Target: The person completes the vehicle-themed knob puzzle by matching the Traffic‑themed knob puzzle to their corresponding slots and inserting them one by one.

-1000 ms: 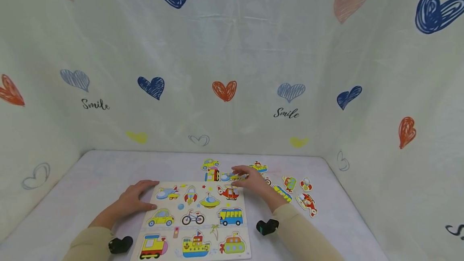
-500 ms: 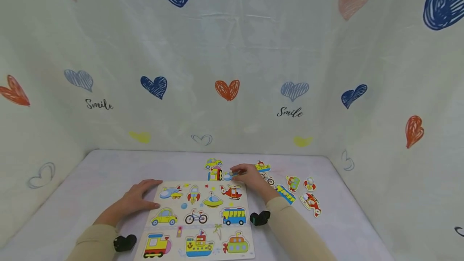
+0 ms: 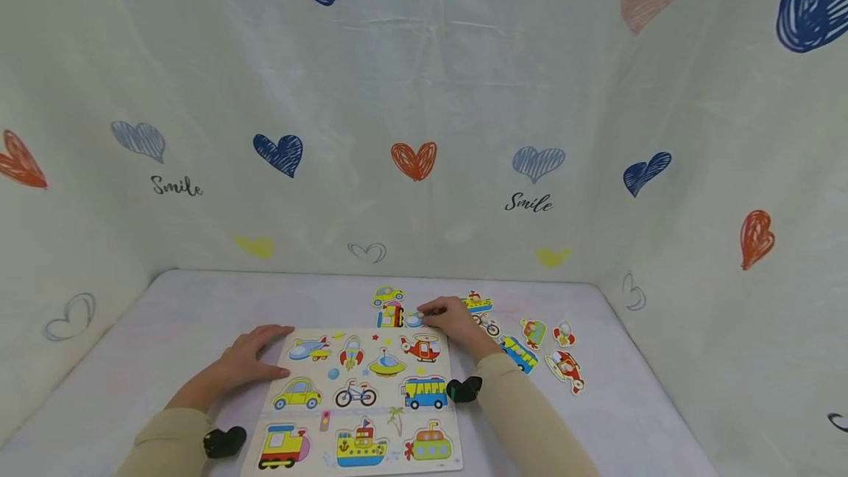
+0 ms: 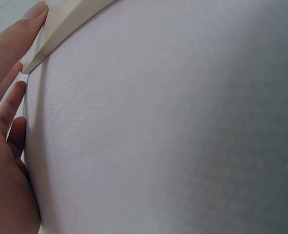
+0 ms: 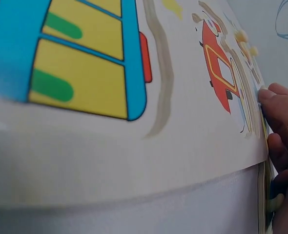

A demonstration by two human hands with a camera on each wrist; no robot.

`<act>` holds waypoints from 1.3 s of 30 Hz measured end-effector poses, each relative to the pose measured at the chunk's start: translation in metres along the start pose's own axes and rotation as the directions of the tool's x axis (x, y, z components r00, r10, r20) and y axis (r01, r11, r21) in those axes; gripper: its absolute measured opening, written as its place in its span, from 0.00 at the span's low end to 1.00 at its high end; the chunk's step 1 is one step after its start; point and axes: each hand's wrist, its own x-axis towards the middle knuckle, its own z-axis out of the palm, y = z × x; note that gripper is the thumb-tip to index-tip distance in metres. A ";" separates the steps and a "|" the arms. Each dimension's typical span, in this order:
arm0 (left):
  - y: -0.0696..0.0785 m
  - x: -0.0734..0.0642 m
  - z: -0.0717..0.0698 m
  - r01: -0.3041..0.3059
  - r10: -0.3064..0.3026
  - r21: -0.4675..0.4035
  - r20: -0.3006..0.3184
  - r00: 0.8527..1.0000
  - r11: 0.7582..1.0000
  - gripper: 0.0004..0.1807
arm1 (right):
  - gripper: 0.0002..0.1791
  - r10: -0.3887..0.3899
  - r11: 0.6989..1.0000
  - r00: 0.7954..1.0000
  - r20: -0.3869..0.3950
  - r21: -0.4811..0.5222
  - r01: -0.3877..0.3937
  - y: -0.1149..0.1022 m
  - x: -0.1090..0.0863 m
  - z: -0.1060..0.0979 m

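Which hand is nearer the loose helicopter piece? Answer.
Right: the right hand is left of the helicopter piece; the left hand is farther left, touching the puzzle board.

Black "Smile" lettering [image 3: 177,187] appears twice on the heart-printed backdrop [image 3: 358,87].

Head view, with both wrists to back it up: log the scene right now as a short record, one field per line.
board: puzzle board, flat on the table, three rows of vehicle pictures
left hand: left hand touches the board's left edge, thumb spread from the fingers
right hand: right hand is at a blue piece by the board's far edge; grip hidden
loose pieces beyond board: car piece, train piece
loose pieces toward right: ship, bicycle, bus, submarine, rocket, helicopter
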 end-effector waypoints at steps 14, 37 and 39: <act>-0.006 0.003 0.001 -0.014 0.014 0.009 0.028 1.000 1.000 0.47 | 0.08 0.016 0.999 0.999 -0.041 -0.034 -0.017 0.001 0.001 0.003; -0.002 0.003 0.002 -0.003 0.002 0.024 0.035 0.999 1.000 0.48 | 0.06 -0.077 0.989 0.990 -0.119 0.114 0.090 -0.011 -0.001 0.013; -0.002 0.003 0.000 -0.002 0.001 0.029 0.032 0.999 1.000 0.48 | 0.06 -0.100 0.988 0.990 -0.101 0.105 0.110 -0.018 -0.001 0.019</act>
